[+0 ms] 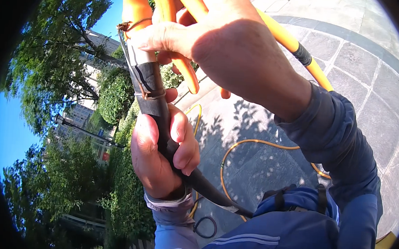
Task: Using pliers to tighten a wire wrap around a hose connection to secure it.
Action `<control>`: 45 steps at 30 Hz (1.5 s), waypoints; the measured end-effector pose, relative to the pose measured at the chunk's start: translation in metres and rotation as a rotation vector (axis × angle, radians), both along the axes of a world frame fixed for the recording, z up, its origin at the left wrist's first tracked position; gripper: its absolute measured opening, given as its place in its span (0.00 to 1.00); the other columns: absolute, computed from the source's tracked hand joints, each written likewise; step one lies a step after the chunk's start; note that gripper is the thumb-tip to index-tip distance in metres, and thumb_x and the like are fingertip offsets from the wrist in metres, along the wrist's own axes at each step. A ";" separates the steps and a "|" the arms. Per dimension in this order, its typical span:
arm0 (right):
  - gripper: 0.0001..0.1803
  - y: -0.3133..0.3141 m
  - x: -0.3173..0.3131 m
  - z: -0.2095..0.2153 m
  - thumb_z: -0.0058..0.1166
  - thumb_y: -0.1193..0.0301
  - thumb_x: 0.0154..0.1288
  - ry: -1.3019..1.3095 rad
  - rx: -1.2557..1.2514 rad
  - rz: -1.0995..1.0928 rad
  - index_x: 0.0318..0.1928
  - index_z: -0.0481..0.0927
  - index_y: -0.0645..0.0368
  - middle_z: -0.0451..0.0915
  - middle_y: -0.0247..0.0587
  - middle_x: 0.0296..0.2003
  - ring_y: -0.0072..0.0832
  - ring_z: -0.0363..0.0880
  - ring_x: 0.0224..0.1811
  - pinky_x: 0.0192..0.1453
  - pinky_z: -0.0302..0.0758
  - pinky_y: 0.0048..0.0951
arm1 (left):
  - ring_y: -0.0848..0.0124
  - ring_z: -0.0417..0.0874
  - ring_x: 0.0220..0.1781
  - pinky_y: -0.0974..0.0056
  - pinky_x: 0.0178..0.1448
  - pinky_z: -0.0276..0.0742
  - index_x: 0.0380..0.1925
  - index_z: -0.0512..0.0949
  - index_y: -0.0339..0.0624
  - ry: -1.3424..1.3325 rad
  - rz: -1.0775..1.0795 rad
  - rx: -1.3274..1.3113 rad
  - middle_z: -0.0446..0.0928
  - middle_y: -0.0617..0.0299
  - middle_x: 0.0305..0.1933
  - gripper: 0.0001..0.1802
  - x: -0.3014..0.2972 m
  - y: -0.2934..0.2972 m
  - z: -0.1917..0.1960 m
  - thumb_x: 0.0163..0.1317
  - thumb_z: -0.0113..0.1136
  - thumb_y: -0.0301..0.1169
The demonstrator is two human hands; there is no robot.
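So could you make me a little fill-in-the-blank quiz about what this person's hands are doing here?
1. The left hand is wrapped around a thick ____ cable.
2. The right hand grips a tool with ____ handles.
3. An orange hose lies looped on the ____ paving.

Missing words: black; orange; stone

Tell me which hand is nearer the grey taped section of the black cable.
Right. The right hand has fingers on the grey taped section at the cable's top. The left hand grips the black cable lower down, below the tape.
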State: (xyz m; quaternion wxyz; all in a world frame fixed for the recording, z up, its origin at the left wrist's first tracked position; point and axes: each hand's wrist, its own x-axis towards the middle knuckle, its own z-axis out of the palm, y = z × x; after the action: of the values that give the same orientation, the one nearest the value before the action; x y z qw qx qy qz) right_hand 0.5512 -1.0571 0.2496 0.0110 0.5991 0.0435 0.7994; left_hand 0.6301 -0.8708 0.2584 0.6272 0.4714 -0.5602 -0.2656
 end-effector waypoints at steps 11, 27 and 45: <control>0.22 0.059 -0.041 -0.091 0.57 0.56 0.75 0.552 0.997 1.410 0.46 0.75 0.68 0.81 0.37 0.30 0.21 0.83 0.30 0.34 0.81 0.23 | 0.77 0.64 0.13 0.68 0.13 0.65 0.66 0.54 0.38 0.625 -0.553 0.074 0.68 0.59 0.34 0.32 0.007 0.007 0.006 0.78 0.43 0.53; 0.21 0.082 -0.097 -0.132 0.55 0.66 0.73 0.716 1.419 1.616 0.58 0.72 0.68 0.78 0.43 0.36 0.22 0.80 0.28 0.30 0.81 0.24 | 0.78 0.66 0.15 0.72 0.13 0.64 0.67 0.60 0.28 0.182 -0.134 -0.010 0.72 0.55 0.37 0.32 0.002 -0.002 0.003 0.76 0.51 0.43; 0.28 0.074 -0.115 -0.100 0.51 0.67 0.77 0.792 1.105 1.937 0.67 0.62 0.75 0.76 0.42 0.29 0.34 0.85 0.38 0.52 0.85 0.40 | 0.76 0.70 0.14 0.72 0.15 0.63 0.53 0.68 0.30 0.007 0.050 0.013 0.71 0.58 0.24 0.25 -0.004 -0.021 -0.011 0.70 0.62 0.42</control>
State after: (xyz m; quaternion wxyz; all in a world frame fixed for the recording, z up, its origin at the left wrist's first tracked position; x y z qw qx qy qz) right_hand 0.4366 -0.9832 0.1495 -0.8742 0.4458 0.1284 0.1436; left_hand 0.6262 -0.8920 0.2478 0.6325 0.4883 -0.5444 -0.2552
